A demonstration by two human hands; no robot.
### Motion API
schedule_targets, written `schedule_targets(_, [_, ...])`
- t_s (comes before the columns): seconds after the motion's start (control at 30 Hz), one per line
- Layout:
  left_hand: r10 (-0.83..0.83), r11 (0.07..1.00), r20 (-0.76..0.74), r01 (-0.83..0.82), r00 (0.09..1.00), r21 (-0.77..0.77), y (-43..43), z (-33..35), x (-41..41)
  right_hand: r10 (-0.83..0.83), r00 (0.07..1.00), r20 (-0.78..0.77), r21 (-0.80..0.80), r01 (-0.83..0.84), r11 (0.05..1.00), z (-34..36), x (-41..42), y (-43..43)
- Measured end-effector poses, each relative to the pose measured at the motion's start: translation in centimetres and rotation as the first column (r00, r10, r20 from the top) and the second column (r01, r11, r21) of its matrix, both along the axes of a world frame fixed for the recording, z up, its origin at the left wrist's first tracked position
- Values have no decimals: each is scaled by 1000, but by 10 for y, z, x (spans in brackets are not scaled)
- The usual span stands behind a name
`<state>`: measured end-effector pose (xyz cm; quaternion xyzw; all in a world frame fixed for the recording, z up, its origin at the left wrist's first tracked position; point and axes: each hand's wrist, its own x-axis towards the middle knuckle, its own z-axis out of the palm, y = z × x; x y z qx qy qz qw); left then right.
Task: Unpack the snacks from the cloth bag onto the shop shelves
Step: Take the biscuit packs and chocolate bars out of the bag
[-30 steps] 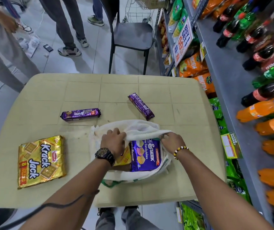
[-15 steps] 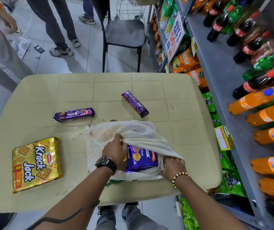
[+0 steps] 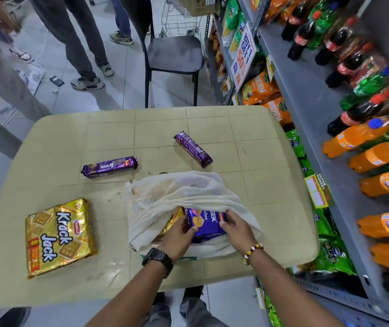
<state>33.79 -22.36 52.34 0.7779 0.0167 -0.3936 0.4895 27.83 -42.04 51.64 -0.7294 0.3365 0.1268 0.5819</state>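
Looking down through the head camera, I log, at lower centre of the frame, a cloth bag (image 3: 188,192) lying on the beige tabletop (image 3: 259,161), mouth toward me. My left hand (image 3: 177,234) and right hand (image 3: 239,228) are both closed on a purple biscuit pack (image 3: 204,224) half out of the mouth; a gold pack (image 3: 173,220) shows beside it, still inside. Lower left: a gold Krack Jack pack (image 3: 59,237), flat. Centre: two purple biscuit rolls (image 3: 109,166) (image 3: 193,149), apart from each other. Right edge: shop shelves (image 3: 306,102) carrying orange and dark soda bottles (image 3: 377,156). Top centre: a dark chair (image 3: 174,55).
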Motion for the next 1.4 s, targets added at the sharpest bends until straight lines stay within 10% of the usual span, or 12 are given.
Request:
schedule_targets(0.33, [75, 995, 36, -77, 997, 57, 5, 9, -9, -22, 998, -59, -191, 11, 982, 6, -24, 28])
schedule_targets(0.87, [-35, 998, -50, 32, 998, -63, 114, 101, -89, -141, 990, 5, 74, 141, 987, 122, -138, 112])
schedule_targets(1.4, [-108, 984, 161, 128, 981, -126, -96, 99, 40, -243, 941, 236, -74, 266, 961, 121, -23, -70])
